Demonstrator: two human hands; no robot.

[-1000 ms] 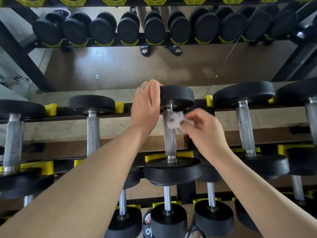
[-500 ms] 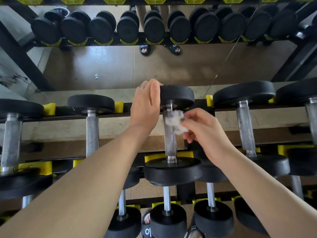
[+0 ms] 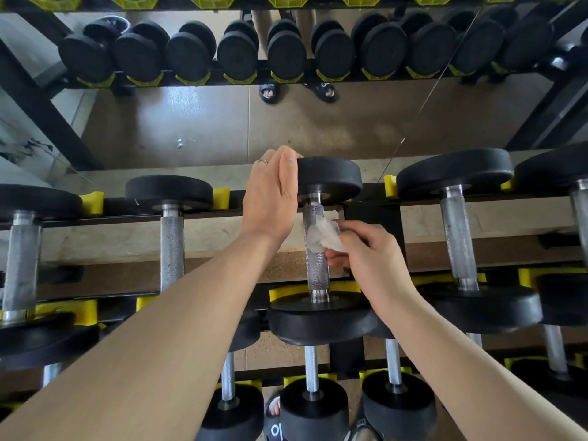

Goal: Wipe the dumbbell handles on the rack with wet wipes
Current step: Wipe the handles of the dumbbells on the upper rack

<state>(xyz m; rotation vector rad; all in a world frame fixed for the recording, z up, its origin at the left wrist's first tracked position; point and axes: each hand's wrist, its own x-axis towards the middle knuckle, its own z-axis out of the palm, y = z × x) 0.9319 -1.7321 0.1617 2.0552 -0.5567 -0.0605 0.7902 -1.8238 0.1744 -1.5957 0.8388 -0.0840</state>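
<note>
A dumbbell with black round heads lies on the top shelf of the rack [image 3: 127, 218], its knurled steel handle [image 3: 316, 268] pointing toward me. My left hand [image 3: 270, 198] grips the far head [image 3: 331, 178] of this dumbbell, fingers curled over its left side. My right hand [image 3: 366, 253] pinches a crumpled white wet wipe [image 3: 323, 238] and presses it against the upper middle of the handle from the right. The near head [image 3: 321, 319] rests in a yellow cradle.
More dumbbells lie on the same shelf, one to the left [image 3: 171, 237] and one to the right [image 3: 458, 237]. Smaller ones [image 3: 311, 405] sit on the lower shelf. A mirror [image 3: 222, 122] behind reflects the rack and sandalled feet.
My right hand with the wipe has slid down the handle toward me, from near the far head to the upper middle. The left hand has kept its hold on the far head.
</note>
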